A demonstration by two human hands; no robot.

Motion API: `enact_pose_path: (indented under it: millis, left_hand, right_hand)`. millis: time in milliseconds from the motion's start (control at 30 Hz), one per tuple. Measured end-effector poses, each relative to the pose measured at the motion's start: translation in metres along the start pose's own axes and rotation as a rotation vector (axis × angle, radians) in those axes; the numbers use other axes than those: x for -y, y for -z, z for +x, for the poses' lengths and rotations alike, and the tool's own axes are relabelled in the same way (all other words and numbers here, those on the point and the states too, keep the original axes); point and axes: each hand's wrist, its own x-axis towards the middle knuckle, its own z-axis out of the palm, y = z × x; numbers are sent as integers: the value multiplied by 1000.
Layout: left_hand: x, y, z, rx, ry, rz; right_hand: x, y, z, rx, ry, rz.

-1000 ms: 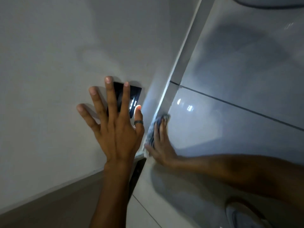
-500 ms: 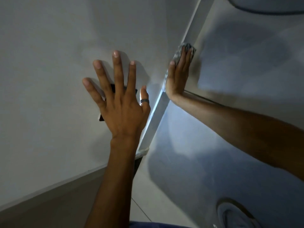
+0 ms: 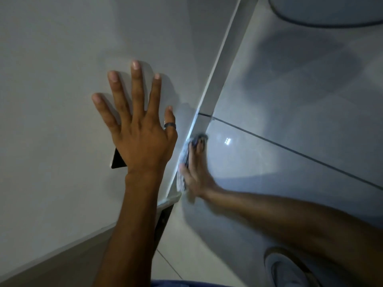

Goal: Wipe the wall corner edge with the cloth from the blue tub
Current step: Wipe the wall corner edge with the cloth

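Note:
The wall corner edge runs as a pale strip from the top middle down to the skirting. My right hand presses a grey-blue cloth flat against the lower part of this edge, blurred by motion. My left hand lies flat on the white wall to the left of the corner, fingers spread, a ring on the thumb. It holds nothing. The blue tub is out of sight.
A black switch plate is mostly hidden under my left hand. Glossy grey floor tiles with dark grout lines lie right of the corner. A round drain cover sits at the bottom right, and a curved white fixture at the top right.
My right hand slid the cloth down the corner edge from high up to the lower part. My left hand stayed flat on the wall over the switch plate.

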Motion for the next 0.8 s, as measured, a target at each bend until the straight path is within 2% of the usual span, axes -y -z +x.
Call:
enact_pose_path:
  millis: [167,267,333,500,567,633,800]
  left_hand:
    - [2,-3,0,-8,-15,4]
    - [2,-2,-2,12,-10,-29]
    - [3,-2,-3,23,-19,-44]
    - [-4,-3,4,21,0,-37]
    - [-5,-4,7,23,-5,-35]
    - [-4,-4,8,9,-11,-44]
    - [-6,-5,6,-14,-9,-45]
  right_hand:
    - [38,70,100,-574,-61,189]
    - [41,105,144,-743,-74,149]
    - [35,104,141,-697,-13,22]
    - [-10,45,59,-201,361,-416]
    - [-27,38,48,-147,512,-471]
    - [-32,50,73,-225,595,-494]
    - [5,138,184,-696,352,-159]
